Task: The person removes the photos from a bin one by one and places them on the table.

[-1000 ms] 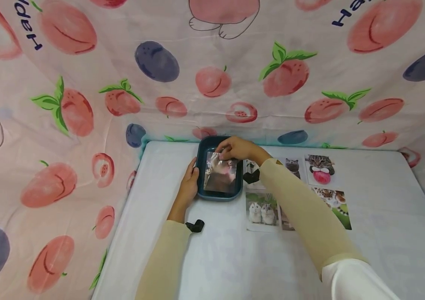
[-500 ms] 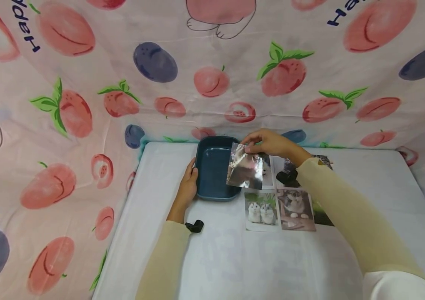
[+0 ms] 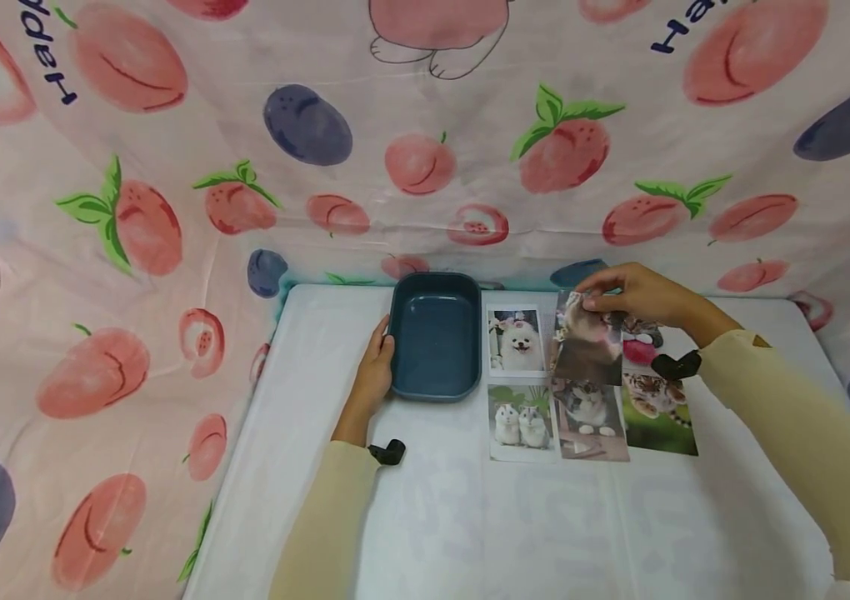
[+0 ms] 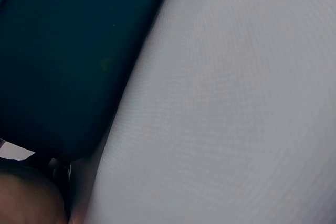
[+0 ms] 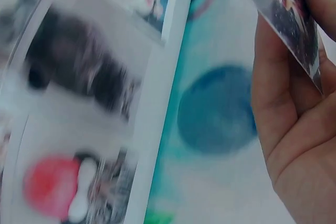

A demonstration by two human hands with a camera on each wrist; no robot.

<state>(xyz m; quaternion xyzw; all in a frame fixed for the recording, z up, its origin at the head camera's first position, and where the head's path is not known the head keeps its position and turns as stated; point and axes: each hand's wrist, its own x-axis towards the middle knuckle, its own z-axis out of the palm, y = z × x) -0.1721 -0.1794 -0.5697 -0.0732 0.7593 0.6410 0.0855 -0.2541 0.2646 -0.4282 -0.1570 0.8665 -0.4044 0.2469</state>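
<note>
My right hand [image 3: 638, 298] pinches a glossy photo card [image 3: 586, 346] by its top edge, thumb in front and fingers behind. This card hangs over the middle of the picture rows, hiding most of the grey cat card beneath. In the right wrist view the held photo card [image 5: 294, 19] is seen edge-on between the thumb and fingers. At the left side of a dark blue-green tray [image 3: 436, 396], my left hand [image 3: 374, 367] holds its wall, thumb at the rim. The left wrist view shows the tray [image 4: 68, 66] close up, with most of the fingers hidden.
Around the held card lie a white dog card [image 3: 518, 342], a hamster card [image 3: 521, 425], a cat card [image 3: 592, 429], a tiger card [image 3: 661, 417] and a cat card with a pink ball [image 3: 641, 352]. A fruit-print curtain [image 3: 365, 183] rises behind the white table [image 3: 432, 517].
My right hand has lifted the photo card out of the tray and carried it right, over the other cards. The left hand has stayed at the tray, whose inside now shows bare.
</note>
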